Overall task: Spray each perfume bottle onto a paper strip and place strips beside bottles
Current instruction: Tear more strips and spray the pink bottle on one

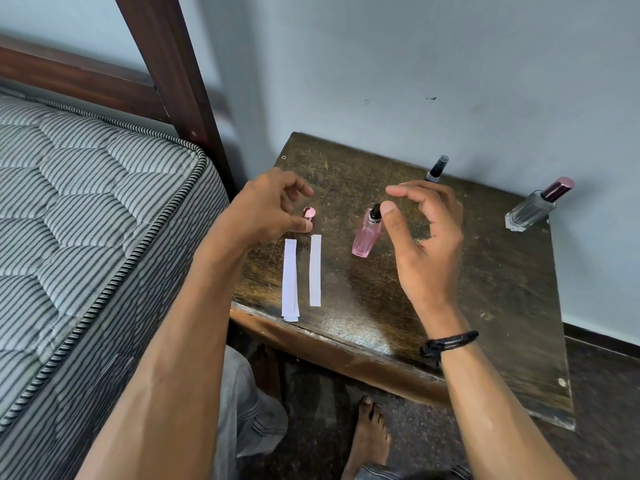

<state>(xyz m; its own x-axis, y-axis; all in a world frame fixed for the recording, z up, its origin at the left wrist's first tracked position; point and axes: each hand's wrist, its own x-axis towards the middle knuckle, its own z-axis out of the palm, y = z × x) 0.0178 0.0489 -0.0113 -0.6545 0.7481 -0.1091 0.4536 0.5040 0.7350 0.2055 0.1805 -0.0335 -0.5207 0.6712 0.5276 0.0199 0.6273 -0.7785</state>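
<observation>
My left hand (273, 206) loosely curled, gripping nothing, thumb just beside pink cap (309, 215) | right hand (426, 230) spread, thumb near uncapped pink bottle (366, 237) upright on table (450, 306) | paper strips (290, 282) flat, left of bottle.

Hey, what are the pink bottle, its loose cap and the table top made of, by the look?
The pink bottle: clear tinted glass or hard plastic; light passes through. The cap: glossy metal or metal-coated plastic, by its bright sheen. The table top: dark varnished wood, worn, with grain and scratches showing.
</observation>
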